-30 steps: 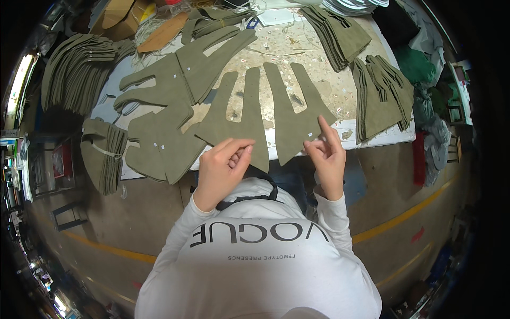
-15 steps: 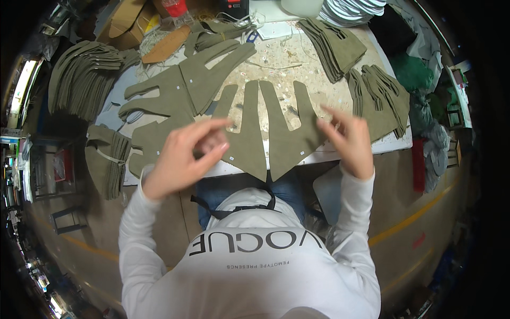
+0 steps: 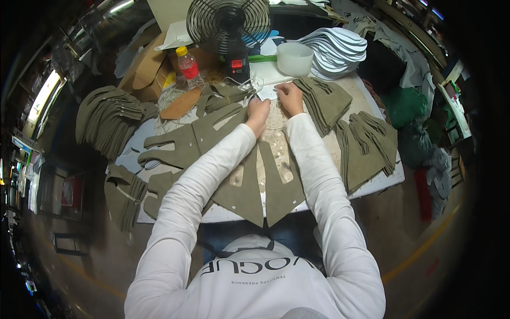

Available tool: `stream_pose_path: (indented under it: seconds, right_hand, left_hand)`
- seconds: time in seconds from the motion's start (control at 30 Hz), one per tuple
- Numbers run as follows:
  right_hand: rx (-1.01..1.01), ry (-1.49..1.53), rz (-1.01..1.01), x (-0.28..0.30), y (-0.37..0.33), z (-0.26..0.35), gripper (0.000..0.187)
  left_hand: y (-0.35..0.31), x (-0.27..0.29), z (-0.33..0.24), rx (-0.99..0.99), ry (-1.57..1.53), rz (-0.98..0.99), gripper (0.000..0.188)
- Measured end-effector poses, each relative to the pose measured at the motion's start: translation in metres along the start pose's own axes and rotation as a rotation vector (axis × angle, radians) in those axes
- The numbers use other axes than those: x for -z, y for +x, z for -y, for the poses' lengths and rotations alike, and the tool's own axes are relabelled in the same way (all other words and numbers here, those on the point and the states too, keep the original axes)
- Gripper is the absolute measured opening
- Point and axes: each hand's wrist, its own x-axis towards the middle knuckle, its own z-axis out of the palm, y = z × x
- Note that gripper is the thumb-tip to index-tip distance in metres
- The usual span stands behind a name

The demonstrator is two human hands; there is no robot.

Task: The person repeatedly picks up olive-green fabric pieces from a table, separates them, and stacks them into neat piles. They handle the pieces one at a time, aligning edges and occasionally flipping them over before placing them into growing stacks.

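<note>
Both my arms reach over the worktable to a small white sheet (image 3: 267, 93) at its far side. My left hand (image 3: 258, 114) is curled closed by the sheet's near left edge; what is in its fingers is hidden. At the right edge, my right hand (image 3: 290, 100) has thumb and forefinger drawn together, and anything between them is too small to make out. Nearer me lie two olive fabric pieces with long prongs, a left piece (image 3: 244, 194) and a right piece (image 3: 280, 194), side by side with points towards me. Each bears a small white sticker.
Olive stacks stand at far left (image 3: 103, 119), near left (image 3: 123, 194), far right (image 3: 325, 101) and right (image 3: 369, 149). Behind are a black fan (image 3: 231, 24), a red-labelled bottle (image 3: 187, 66), a whitish tub (image 3: 295, 59) and stacked white pieces (image 3: 337, 50). Thread litters the table.
My hands have moved from above the two pronged pieces forward to the white sheet, and their fingers have closed. The view has tilted up, bringing the fan into sight.
</note>
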Motion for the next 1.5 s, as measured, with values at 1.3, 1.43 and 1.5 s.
stream_pose_path:
  seconds: [1.3, 1.43, 1.5]
  right_hand:
    - [0.153, 0.114, 0.843, 0.137, -0.061, 0.15, 0.009]
    - [0.22, 0.003, 0.891, 0.135, -0.09, 0.145, 0.007]
    - [0.208, -0.039, 0.866, 0.137, -0.099, 0.143, 0.007]
  left_hand:
    - [-0.293, 0.115, -0.1, -0.343, 0.837, 0.459, 0.022]
    - [-0.267, 0.082, -0.059, -0.417, 0.967, 0.169, 0.022]
    - [-0.242, 0.058, -0.042, -0.469, 1.046, 0.053, 0.028]
